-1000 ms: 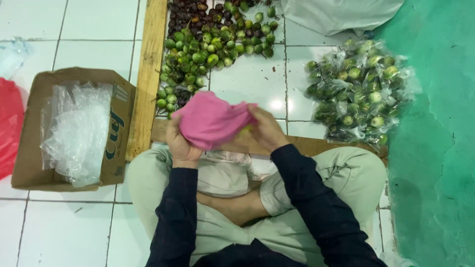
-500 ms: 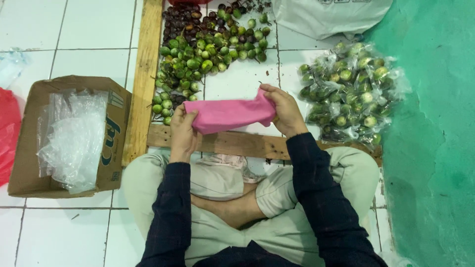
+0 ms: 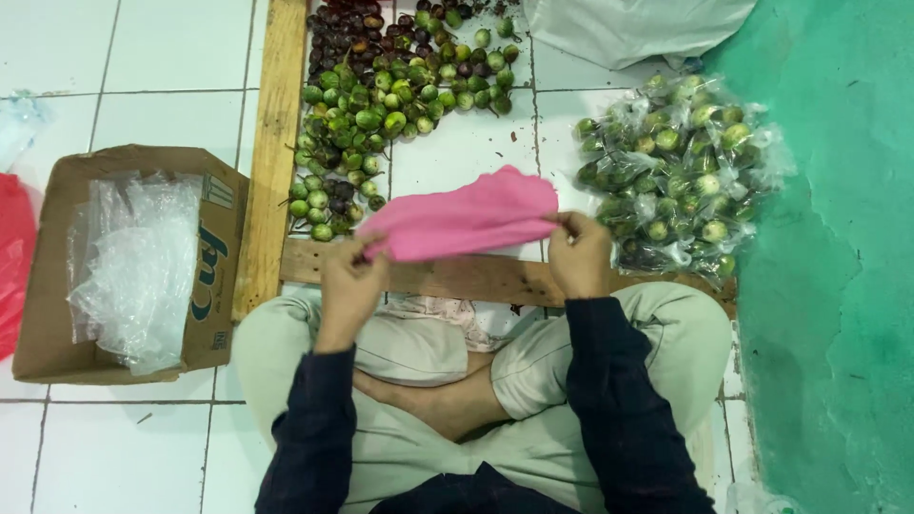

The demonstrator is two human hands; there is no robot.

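Holding pink bag (image 3: 462,221) stretched between both your hands: left hand (image 3: 350,271) pinches its left end, right hand (image 3: 578,249) pinches its right end, fingers closed on plastic. Bag hangs above wooden plank (image 3: 457,278) by your crossed legs. Beyond it, loose green and dark fruit (image 3: 381,105) lies on tiled floor (image 3: 171,57). Bagged fruit pile (image 3: 681,171) to right. Cardboard box (image 3: 57,286) of clear bags to left.
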